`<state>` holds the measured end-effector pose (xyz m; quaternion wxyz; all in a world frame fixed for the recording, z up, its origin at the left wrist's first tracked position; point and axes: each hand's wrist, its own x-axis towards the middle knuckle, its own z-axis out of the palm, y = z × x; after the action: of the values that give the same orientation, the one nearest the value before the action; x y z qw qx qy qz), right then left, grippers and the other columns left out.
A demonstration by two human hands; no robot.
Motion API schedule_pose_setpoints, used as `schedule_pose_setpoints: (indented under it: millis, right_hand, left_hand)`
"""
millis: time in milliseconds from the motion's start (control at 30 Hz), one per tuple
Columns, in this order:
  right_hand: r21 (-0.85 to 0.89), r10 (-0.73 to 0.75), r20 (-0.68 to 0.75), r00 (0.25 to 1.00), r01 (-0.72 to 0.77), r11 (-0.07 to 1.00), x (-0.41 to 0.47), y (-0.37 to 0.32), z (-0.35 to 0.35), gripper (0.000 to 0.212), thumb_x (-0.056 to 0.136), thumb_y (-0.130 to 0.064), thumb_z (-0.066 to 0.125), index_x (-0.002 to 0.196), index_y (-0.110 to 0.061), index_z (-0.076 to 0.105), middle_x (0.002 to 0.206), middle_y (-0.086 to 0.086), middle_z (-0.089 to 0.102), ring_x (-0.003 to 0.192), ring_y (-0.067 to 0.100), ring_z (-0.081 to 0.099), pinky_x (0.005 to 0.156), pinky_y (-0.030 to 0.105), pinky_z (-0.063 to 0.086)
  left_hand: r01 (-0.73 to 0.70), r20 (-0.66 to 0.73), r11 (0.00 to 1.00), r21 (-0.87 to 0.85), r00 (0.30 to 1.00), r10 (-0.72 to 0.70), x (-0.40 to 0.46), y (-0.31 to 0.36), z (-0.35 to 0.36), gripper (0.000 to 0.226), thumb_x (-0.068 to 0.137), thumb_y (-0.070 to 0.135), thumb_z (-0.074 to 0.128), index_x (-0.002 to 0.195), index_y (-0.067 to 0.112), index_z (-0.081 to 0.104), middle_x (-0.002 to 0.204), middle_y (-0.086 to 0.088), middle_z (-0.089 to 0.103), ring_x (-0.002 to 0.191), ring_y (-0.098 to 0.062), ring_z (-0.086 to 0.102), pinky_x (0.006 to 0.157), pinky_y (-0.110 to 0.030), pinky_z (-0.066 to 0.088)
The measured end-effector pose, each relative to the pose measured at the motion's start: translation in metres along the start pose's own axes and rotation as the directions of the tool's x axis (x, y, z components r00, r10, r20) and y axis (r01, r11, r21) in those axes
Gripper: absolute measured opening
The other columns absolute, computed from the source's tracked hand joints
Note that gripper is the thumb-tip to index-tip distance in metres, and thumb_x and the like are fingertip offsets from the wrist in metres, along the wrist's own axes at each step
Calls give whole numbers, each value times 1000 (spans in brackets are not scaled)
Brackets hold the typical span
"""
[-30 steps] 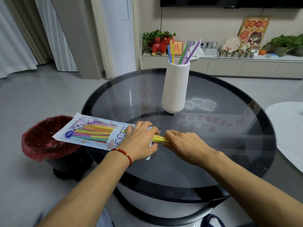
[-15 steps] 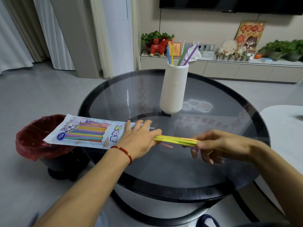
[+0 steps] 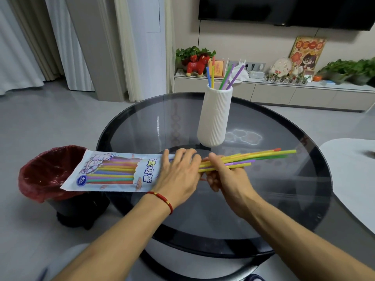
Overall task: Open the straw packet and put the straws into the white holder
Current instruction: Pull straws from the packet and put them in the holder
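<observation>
At nine o'clock the straw packet (image 3: 113, 172) lies flat, its far end overhanging the table edge above the red-lined bin (image 3: 43, 175). The left hand (image 3: 178, 175) presses its open end down, fingers straight. Just right, the right hand (image 3: 225, 175) pinches a loose fan of straws (image 3: 249, 159). At twelve o'clock stands the white holder (image 3: 215, 116), some straws inside. The splayed tips could snag its rim and spill.

A home living room: behind the round dark glass table (image 3: 263, 199) stand a low white cabinet (image 3: 284, 94), wall-mounted black television (image 3: 284, 11), grey curtains (image 3: 30, 37).
</observation>
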<state>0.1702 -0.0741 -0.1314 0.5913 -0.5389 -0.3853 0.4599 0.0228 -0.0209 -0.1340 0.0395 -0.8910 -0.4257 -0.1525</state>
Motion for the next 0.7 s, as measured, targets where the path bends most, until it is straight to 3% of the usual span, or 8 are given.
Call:
schedule_pose_setpoints:
  millis: [67,167,267,367,433,533,633,700]
  right_hand:
    - [-4,-9,-143,990,9,1000,5,-7,-4,25,100,-17,60,92,3,73,52,8,54,41,14,45,38,24,34]
    - [27,2,-240,971,5,1000,15,-23,-20,17,91,-11,59,82,-5,73,50,5,49,36,13,39,37,17,26]
    - [50,26,-199,980,-16,999,13,-18,-24,17,93,-19,62,80,-10,70,52,3,47,37,11,36,38,17,25]
    - [-23,16,-134,991,-20,1000,8,-8,-13,22,95,-23,64,75,-15,68,49,0,47,38,13,37,38,18,24]
    - [-73,-21,-170,985,9,997,12,-13,-14,26,89,-16,61,63,-18,67,45,1,47,36,14,37,38,18,26]
    - [-202,-155,-214,964,112,973,18,-37,-34,23,83,-18,59,62,-14,68,44,2,48,37,15,40,38,18,29]
    - [-451,-410,-222,885,280,847,20,-71,-66,23,83,-20,60,62,-15,68,45,1,57,39,13,53,38,22,41]
    - [-690,-555,-142,820,320,649,19,-91,-83,24,86,-23,58,67,-15,71,51,0,66,49,18,65,48,32,55]
  left_hand:
    - [21,13,1000,-4,1000,-21,-1,-4,0,27,98,34,39,121,22,49,145,3,41,133,-22,36,112,-61,23]
    - [69,79,998,8,994,-70,-2,-16,1,27,102,41,35,118,25,49,143,3,41,129,-23,37,110,-61,24]
    - [47,131,999,9,990,-48,-3,-15,3,27,104,43,31,118,27,47,145,2,38,133,-24,34,111,-64,21]
    - [-14,90,1000,-5,996,14,-3,-6,6,26,104,42,31,116,26,47,139,6,43,130,-22,36,111,-62,21]
    - [-33,71,999,-32,997,36,-2,-4,7,27,102,46,33,115,26,46,133,9,46,127,-20,39,111,-60,23]
    - [9,107,996,-87,994,0,-1,-7,9,38,99,54,38,126,29,43,130,9,46,127,-18,38,113,-59,22]
    - [51,160,996,-70,986,-39,-1,-12,14,50,98,60,32,135,29,42,138,5,43,132,-20,35,115,-59,16]
    - [64,186,997,-45,981,-55,-1,-13,17,53,98,61,28,137,29,42,144,1,40,136,-22,32,116,-60,12]
